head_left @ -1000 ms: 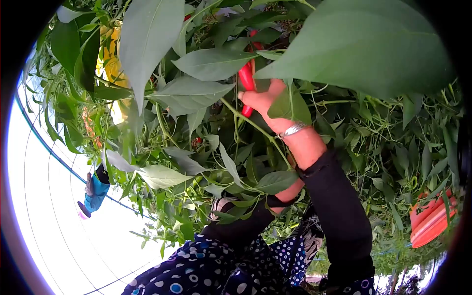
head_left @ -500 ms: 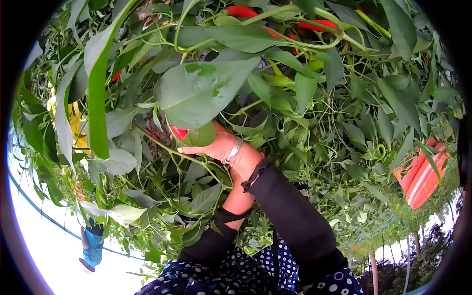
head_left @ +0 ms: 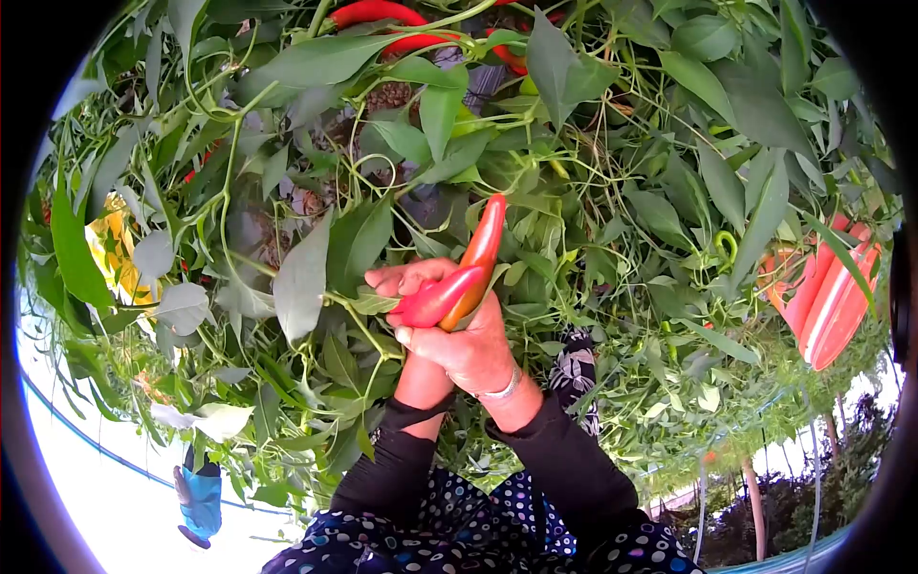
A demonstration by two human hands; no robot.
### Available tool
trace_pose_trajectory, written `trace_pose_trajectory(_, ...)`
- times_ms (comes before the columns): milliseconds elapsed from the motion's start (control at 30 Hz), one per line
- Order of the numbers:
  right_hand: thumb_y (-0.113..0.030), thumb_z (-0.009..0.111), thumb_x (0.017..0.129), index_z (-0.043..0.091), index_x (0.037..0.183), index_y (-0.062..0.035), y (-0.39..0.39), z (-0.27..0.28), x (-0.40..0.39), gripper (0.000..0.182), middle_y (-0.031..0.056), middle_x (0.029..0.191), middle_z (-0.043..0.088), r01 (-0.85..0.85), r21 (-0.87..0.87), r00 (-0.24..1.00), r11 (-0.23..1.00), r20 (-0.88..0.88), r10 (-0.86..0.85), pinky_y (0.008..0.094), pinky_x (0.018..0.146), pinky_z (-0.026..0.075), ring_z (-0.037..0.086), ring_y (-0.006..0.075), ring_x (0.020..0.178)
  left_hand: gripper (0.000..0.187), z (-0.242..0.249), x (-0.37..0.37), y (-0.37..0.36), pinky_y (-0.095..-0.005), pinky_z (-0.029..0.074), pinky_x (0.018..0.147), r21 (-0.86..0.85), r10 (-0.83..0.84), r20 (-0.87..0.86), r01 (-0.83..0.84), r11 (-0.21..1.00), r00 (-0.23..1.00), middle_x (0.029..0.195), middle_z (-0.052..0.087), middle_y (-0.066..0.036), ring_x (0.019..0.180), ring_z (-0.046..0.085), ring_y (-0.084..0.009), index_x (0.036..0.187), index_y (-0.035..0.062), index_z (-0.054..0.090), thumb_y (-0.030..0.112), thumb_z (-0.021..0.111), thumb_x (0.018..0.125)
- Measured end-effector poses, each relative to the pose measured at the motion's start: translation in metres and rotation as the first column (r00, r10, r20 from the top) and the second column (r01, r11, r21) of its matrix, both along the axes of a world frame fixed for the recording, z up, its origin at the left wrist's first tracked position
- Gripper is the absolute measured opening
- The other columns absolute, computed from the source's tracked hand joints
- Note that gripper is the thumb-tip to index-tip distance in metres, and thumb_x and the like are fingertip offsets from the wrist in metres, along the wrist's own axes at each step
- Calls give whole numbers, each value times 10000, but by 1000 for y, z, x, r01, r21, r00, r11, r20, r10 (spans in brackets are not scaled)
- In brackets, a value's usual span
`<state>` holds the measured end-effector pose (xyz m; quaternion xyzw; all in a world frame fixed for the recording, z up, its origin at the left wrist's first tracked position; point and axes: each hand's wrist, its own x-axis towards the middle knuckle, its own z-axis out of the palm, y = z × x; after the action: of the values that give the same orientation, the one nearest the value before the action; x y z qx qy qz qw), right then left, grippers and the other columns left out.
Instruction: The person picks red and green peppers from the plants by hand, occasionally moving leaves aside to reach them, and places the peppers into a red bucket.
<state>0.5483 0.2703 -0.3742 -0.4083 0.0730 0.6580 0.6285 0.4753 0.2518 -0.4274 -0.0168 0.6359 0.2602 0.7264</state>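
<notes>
Two large chili peppers show between my hands, a plain red chili pepper (head_left: 440,298) and a longer orange-red chili pepper (head_left: 485,239) pointing up. My right hand (head_left: 483,349), with a silver bracelet at its wrist, is closed on them, its thumb along their lower side. Behind it and partly hidden, my left hand (head_left: 411,275) curls its fingers against the far side of the red one. Leafy pepper stems stand close around both hands. More red chili peppers (head_left: 382,13) hang among leaves at the top.
Dense pepper plants surround me. A red-and-white striped bag or container (head_left: 827,297) is among foliage at the right. Something yellow (head_left: 120,253) shows through leaves at the left. A patterned trouser leg (head_left: 576,368) is below; tree trunks (head_left: 754,507) stand at lower right.
My hands have drawn back from under a big leaf, bringing two chili peppers into plain view. The right hand has turned and moved right and down. The view has shifted over the plants.
</notes>
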Motion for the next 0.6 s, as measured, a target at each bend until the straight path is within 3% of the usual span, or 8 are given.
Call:
trace_pose_trajectory(33,70,574,593,491,903,-23,-5,6,7,334,118,944,545,20,-30,1000,999,-21,-21,435,930,357,499,283,1048,263,6,-1,-3,-311,451,672,22,-28,8,28,999,1000,939,582,-88,824,574,-206,1064,46,504,208,503,857)
trace_pose_trajectory(267,82,563,617,455,863,-35,-30,23,11,292,70,874,488,-60,10,997,998,50,59,410,908,374,499,224,930,262,27,-9,-9,-310,454,686,6,-87,-57,88,996,995,950,581,-83,836,572,-206,1065,49,506,210,502,859)
trace_pose_trajectory(400,53,613,636,444,894,-66,-66,27,62,331,78,882,490,309,5,951,951,-21,-309,386,840,448,505,237,961,261,14,5,-2,-309,455,694,-171,-4,-238,-38,985,971,957,581,-81,843,571,-205,1066,51,506,211,502,860)
trace_pose_trajectory(467,40,618,645,456,928,-66,-84,35,82,343,89,921,501,243,-180,956,953,-124,-267,366,779,511,500,264,1019,306,-6,-1,-9,-315,440,830,-95,55,-95,-64,993,994,1065,555,-75,974,543,-203,1128,58,488,231,473,876)
trace_pose_trajectory(500,37,613,653,458,948,-64,-90,39,83,348,91,937,502,223,-229,957,947,-134,-258,353,751,525,499,268,1030,284,10,-19,-16,-323,428,876,-31,74,280,-68,997,957,1068,546,-92,978,543,-202,1104,59,495,234,446,886)
trace_pose_trajectory(533,34,608,661,459,968,-61,-93,38,83,354,94,953,503,201,-264,958,943,-149,-246,339,723,540,497,272,1040,296,7,-13,-29,-357,415,898,181,76,373,-153,971,925,1096,544,-114,993,540,-230,1090,26,499,232,421,892)
trace_pose_trajectory(567,31,594,679,457,990,-60,-95,30,81,352,93,971,498,208,-207,962,956,-134,-238,349,749,533,499,259,1036,296,23,-1,-17,-357,415,898,176,75,365,-148,973,928,1096,544,-114,993,540,-230,1090,26,499,232,421,892)
trace_pose_trajectory(600,35,582,689,456,999,-62,-88,29,83,348,89,977,498,236,-241,956,942,-114,-269,346,741,526,499,254,1035,273,37,10,-4,-376,410,907,175,-137,203,102,979,969,1083,549,-120,996,538,-240,1054,8,506,204,452,872)
